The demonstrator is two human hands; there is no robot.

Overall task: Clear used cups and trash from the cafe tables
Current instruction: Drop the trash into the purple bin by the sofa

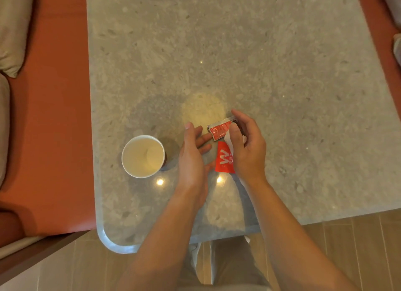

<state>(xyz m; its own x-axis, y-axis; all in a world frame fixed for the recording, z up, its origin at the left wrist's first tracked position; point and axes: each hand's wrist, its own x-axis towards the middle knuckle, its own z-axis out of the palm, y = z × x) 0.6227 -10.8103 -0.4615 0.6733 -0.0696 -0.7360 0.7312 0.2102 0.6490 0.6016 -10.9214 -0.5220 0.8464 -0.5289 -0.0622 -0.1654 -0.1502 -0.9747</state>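
Your right hand [247, 147] pinches the wrappers [219, 130] low over the counter [282, 73]; your left hand [193, 154] lies spread beside them. The cup [143, 156] stands uncollected just left: clearing looks barely begun.

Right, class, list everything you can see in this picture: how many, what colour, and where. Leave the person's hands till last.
paper cup: one, white inside, upright on the table, left of the hands
snack wrapper: one, red and silver, between the hands
printed paper: one, red and white, under the right hand
table: one, speckled grey, centre
bench seat: one, orange-red, left of the table
cushions: at least two, beige, on the bench seat
floor: wood-look brown, near edge
left hand: one, fingers straight, beside the wrapper
right hand: one, pinches the wrapper's end
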